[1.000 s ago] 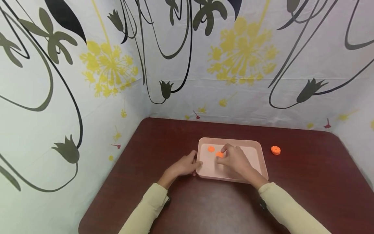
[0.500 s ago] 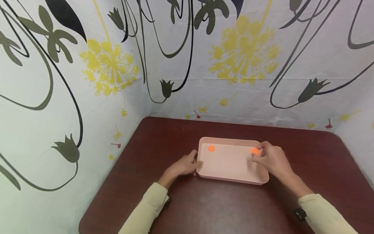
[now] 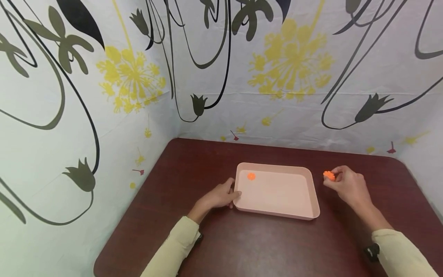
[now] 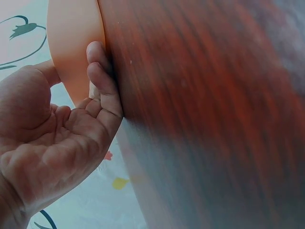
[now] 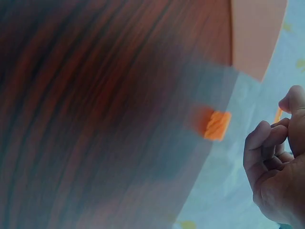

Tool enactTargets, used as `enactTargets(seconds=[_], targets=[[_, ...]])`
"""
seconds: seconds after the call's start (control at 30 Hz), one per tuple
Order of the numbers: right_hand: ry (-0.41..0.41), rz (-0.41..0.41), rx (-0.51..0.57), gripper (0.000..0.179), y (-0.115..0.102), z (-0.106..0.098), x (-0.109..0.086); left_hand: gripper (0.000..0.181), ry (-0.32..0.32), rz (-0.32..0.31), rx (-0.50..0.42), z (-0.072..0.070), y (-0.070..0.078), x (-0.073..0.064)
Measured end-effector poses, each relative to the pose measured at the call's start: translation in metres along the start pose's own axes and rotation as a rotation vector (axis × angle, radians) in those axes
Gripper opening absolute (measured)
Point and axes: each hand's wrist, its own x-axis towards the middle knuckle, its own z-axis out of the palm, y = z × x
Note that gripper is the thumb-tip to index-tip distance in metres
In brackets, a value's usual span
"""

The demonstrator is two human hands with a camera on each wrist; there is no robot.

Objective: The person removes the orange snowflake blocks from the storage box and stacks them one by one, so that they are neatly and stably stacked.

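My left hand [image 3: 219, 195] grips the left end of a shallow pink tray [image 3: 277, 215], thumb over the rim; in the left wrist view its fingers [image 4: 106, 86] lie against the outer wall. One flat orange flower-shaped disc [image 3: 251, 176] lies in the tray's far left corner. Right of the tray, my right hand [image 3: 351, 186] pinches another orange flower-shaped disc [image 5: 278, 115] between thumb and fingers, raised off the table. A small stack of orange discs [image 5: 218, 125] stands on the table near that hand; in the head view the held disc and hand largely hide it.
The tray rests on a dark reddish-brown table [image 3: 277, 250] with rounded corners. A pale wall covering [image 3: 214, 84] with printed flowers rises behind the table's far edge and along its left side.
My right hand has lifted the second disc out of the tray and carried it right, past the rim, to the stack. My left hand stays on the tray, and one disc remains inside.
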Motion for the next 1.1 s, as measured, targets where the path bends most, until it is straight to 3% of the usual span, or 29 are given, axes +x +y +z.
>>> enactTargets(seconds=[0.27,0.43,0.67,1.1], targets=[[-0.050,0.055,0.012,0.053,0.020,0.007,0.010,0.042,0.002,-0.003,0.008,0.000,0.000,0.000],[-0.085,0.049,0.002,0.053,0.029,0.009,0.017,0.042,0.004,0.007,0.012,0.000,0.001,0.001],[-0.144,0.074,-0.015,0.051,0.030,0.010,0.020,0.043,0.010,-0.013,0.008,0.001,0.001,-0.001],[-0.165,0.076,-0.040,0.053,0.030,0.009,0.018,0.042,0.011,-0.009,0.023,0.000,0.001,0.000]])
